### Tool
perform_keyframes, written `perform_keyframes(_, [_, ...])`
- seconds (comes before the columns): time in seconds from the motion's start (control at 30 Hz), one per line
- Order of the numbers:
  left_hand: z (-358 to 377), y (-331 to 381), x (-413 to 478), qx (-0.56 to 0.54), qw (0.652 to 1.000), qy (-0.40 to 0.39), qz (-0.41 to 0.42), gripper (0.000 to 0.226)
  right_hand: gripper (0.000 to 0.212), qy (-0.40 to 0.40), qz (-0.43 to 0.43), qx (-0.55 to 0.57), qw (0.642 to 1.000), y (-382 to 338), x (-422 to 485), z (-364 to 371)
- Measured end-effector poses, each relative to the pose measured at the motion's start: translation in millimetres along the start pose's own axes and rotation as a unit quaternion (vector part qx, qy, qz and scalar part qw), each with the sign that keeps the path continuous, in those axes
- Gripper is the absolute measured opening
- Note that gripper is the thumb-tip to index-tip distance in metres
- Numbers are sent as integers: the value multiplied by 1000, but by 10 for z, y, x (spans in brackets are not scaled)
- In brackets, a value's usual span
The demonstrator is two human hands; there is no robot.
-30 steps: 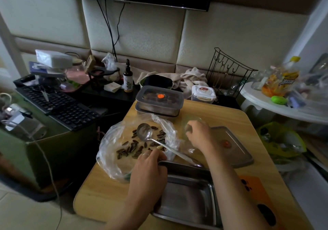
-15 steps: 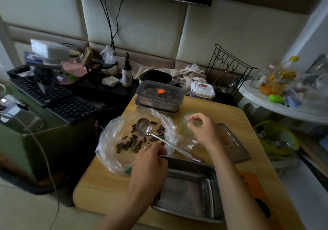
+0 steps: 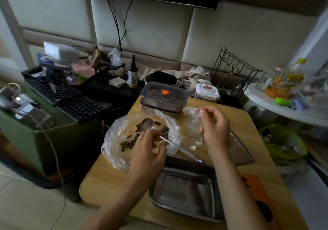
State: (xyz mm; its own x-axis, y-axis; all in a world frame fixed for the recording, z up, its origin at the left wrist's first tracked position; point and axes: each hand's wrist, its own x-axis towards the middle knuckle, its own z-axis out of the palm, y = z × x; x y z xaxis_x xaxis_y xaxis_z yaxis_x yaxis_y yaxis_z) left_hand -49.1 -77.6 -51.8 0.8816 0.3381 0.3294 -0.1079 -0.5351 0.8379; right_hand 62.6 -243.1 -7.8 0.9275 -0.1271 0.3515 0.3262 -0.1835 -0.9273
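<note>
Two hands work over the wooden table. Left hand curls thumb and forefinger round the neck of the spoon, apparently pinching it; the contact is partly hidden. The spoon bowl lies inside the clear plastic bag, among dark striped seeds, and its handle runs back to the rim of the steel tray. Right hand pinches the bag's far edge, raised off the table, near the lidded steel container.

spoon: shiny metal | bag: clear crinkled plastic | tray: brushed steel | table: smooth wood
</note>
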Motion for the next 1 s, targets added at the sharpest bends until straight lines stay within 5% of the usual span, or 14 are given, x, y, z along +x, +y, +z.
perform_keyframes(0.1, [-125,53,73,-132,988,-39,-68,40,8,-126,64,74,987,-55,-198,194])
perform_keyframes(0.23, [-273,95,143,-370,896,-97,-226,40,10,-245,108,80,960,-16,-415,438])
perform_keyframes(0.3, [-325,57,166,-397,882,-84,-241,35,11,-259,114,60,957,-21,-466,512])
perform_keyframes(0.5, [-351,-45,191,-361,899,-14,-247,18,15,-217,125,35,967,-62,-466,558])
perform_keyframes(0.67, [-325,-55,207,-313,923,31,-222,18,16,-246,160,57,954,-50,-499,555])
perform_keyframes(0.77, [-342,-123,245,-298,923,38,-242,26,13,-184,185,26,965,-5,-404,444])
perform_keyframes(0.9, [-362,-107,228,-270,940,20,-209,17,16,-48,138,-206,968,79,-266,194])
perform_keyframes(1.0, [-355,-89,199,-252,949,-3,-190,10,6,8,47,-436,899,97,-329,103])
